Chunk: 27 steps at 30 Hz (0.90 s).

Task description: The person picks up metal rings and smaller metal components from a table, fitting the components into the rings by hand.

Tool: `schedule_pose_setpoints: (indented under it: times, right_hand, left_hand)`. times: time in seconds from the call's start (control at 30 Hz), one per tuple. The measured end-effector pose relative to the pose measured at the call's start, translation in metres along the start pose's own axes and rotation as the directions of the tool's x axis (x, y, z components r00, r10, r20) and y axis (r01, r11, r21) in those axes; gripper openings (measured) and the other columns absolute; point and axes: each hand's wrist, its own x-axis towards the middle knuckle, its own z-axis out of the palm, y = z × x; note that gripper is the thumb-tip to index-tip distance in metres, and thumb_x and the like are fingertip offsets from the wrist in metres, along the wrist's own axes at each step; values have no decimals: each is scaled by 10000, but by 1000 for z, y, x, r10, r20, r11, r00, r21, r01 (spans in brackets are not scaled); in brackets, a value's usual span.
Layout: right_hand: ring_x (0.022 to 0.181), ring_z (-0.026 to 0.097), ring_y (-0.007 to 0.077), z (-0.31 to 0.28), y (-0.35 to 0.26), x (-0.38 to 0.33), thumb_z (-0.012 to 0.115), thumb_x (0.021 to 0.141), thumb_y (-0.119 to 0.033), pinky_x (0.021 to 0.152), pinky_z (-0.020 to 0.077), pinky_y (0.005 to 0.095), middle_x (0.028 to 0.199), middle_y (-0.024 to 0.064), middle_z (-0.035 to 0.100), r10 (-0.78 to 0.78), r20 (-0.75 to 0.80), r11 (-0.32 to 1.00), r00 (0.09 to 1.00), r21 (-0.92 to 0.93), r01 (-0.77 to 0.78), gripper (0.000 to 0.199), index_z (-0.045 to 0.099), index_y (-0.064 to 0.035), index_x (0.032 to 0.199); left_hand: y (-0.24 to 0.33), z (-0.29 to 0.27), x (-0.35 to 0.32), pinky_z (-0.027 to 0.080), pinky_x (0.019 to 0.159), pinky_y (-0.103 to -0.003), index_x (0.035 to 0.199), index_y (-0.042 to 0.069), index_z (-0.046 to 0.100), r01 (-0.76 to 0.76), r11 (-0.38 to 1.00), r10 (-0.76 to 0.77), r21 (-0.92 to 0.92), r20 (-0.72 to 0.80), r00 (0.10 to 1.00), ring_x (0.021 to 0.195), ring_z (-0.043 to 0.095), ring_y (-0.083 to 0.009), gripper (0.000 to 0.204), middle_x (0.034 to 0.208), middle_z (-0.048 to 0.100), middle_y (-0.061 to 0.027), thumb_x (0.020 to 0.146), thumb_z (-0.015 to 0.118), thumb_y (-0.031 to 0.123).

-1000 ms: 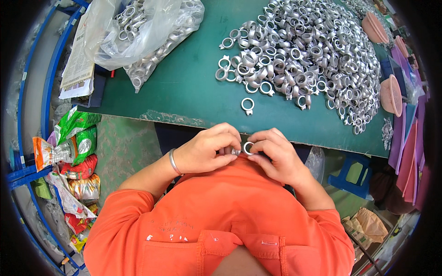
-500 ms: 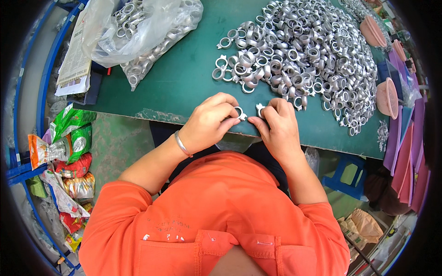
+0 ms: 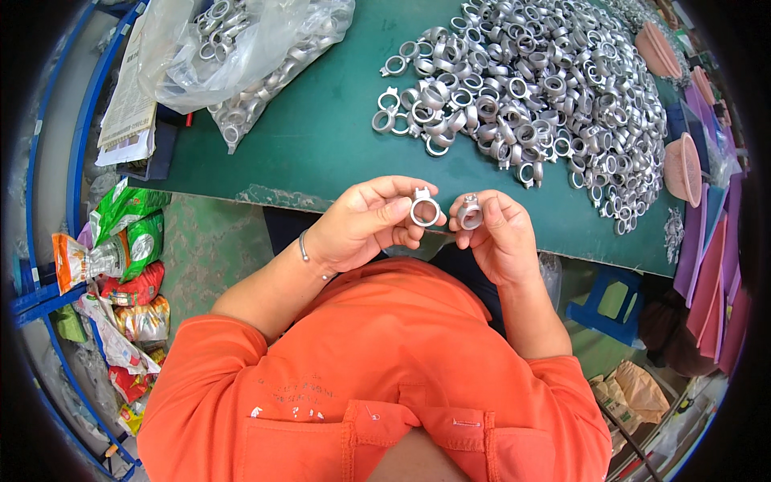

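Observation:
Between thumb and fingers, my left hand (image 3: pixel 365 215) pinches a silver metal ring clamp (image 3: pixel 425 211), its round opening showing and its small lug pointing up. A second metal ring clamp (image 3: pixel 470 215) is held by my right hand (image 3: pixel 499 233), turned partly side-on with its lug at the top. The two parts are close together but apart, just over the table's front edge. Beyond my hands, a large heap of the same silver ring clamps (image 3: pixel 530 96) covers the right side of the green table (image 3: pixel 313 157).
A clear plastic bag (image 3: pixel 281 72) of similar rings lies at the back left, beside papers (image 3: pixel 128 112) on a dark bin. Pink baskets (image 3: pixel 683 169) stand at the right. Colourful packets (image 3: pixel 128 217) hang at left; a blue stool (image 3: pixel 606 305) is under the table's right side.
Both hands have drawn slightly toward me and turned their palms upward. The two ring clamps have come up off the tabletop and now show their openings more fully.

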Motion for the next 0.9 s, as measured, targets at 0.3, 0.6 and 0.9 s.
schedule_pose_setpoints:
  times: [0.3, 0.6, 0.9]
  right_hand:
    - [571, 562, 111, 21, -8, -18, 507, 966, -41, 502, 458, 240, 820, 88, 625, 164, 125, 759, 978, -649, -45, 121, 594, 1, 1039]
    - [776, 621, 358, 30, -9, 19, 612, 826, -12, 638, 525, 411, 985, 154, 546, -341, 488, -158, 803, -872, 463, 255, 583, -45, 1077]
    - [849, 562, 340, 34, -8, 66, 640, 821, -65, 696, 500, 421, 962, 152, 515, -450, 469, -362, 760, -874, 325, 151, 538, -25, 924]
  left_hand:
    - [7, 9, -21, 531, 678, -239, 1176, -19, 545, 84, 860, -91, 503, -11, 996, 825, 641, -118, 244, 980, 658, -102, 934, 540, 15]
    - [20, 20, -1, 458, 565, -231, 1085, 2, 591, -118, 32, 517, 992, 85, 852, 622, 545, -76, 283, 1019, 556, -79, 810, 658, -15]
    - [44, 6, 59, 449, 908, -400, 1132, 54, 591, -119, -369, 530, 922, 314, 788, 1063, 544, -346, 420, 1173, 558, -149, 727, 703, 67]
